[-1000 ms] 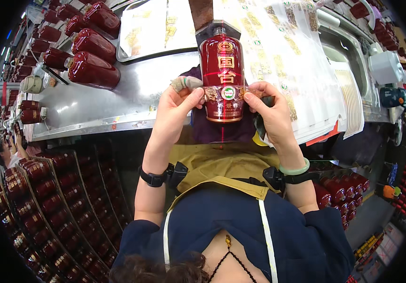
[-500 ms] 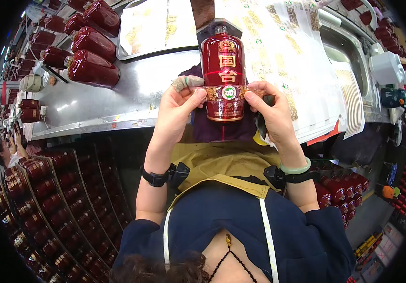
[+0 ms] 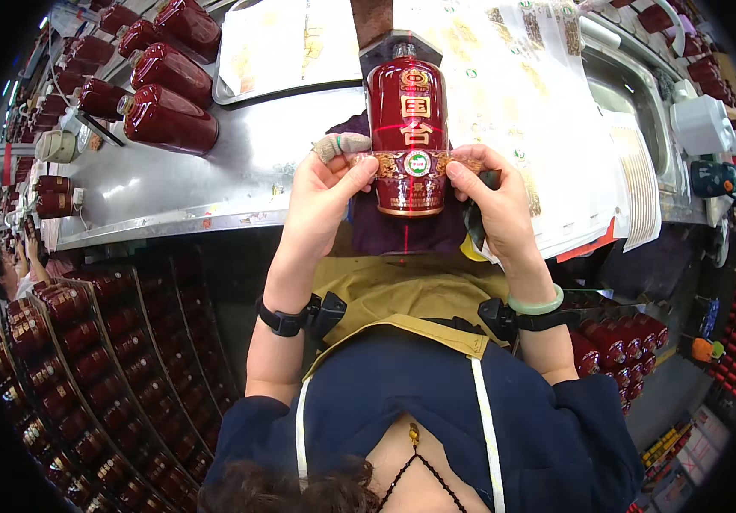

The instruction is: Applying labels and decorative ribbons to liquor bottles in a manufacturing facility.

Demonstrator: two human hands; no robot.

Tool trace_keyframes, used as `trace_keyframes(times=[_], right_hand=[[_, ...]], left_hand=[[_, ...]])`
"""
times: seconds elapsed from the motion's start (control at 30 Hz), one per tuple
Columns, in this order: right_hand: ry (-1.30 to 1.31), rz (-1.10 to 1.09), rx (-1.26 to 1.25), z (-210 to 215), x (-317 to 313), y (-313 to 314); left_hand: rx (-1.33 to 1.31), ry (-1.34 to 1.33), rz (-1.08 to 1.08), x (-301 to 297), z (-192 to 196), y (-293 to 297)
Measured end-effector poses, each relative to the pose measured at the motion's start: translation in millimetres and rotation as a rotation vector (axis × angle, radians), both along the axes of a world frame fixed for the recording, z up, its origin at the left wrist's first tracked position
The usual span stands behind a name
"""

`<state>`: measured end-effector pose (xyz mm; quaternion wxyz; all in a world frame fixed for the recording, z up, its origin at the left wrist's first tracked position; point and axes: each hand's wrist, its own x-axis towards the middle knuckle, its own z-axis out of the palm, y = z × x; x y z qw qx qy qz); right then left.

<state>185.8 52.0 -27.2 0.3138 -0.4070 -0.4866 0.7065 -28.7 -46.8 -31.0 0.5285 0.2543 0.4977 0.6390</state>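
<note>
A dark red glossy bottle (image 3: 406,94) with gold characters lies in front of me on a dark purple cloth (image 3: 363,227), its neck pointing away. Across its lower part runs a clear decal strip (image 3: 393,166) with gold ornament and a round green-and-white emblem. My left hand (image 3: 327,184) pinches the strip's left end between thumb and fingers; a grey fabric finger cot (image 3: 344,145) covers one finger. At the other end, my right hand (image 3: 500,192) pinches the strip the same way. Something dark, partly hidden, shows under my right palm.
To the right lie sheets of gold decals (image 3: 547,145) beside a metal sink (image 3: 633,94). A tray (image 3: 286,90) with more sheets stands far left of the bottle, near several red bottles (image 3: 171,120). Racks of bottles (image 3: 94,359) fill the lower left.
The bottle has shifted very slightly away from me and to the right. My right hand has moved slightly right; both hands keep their pinch on the decal strip.
</note>
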Motion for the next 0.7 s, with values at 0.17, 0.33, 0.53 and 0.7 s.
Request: trace_keyframes(times=[0.17, 0.33, 0.53, 0.7], right_hand=[[-0.005, 0.016, 0.004, -2.2, 1.7, 1.5], [-0.007, 0.005, 0.028, -2.2, 0.0, 1.0], [-0.010, 0.005, 0.030, -2.6, 0.1, 1.7], [0.000, 0.004, 0.031, -2.1, 0.6, 0.7]], left_hand=[[-0.002, 0.010, 0.003, 0.5, -1.1, -0.3], [0.000, 0.012, -0.002, -0.4, -3.1, -0.3], [0.011, 0.016, -0.002, 0.0, -1.6, 0.2], [0.011, 0.018, -0.020, -1.4, -1.1, 0.0]])
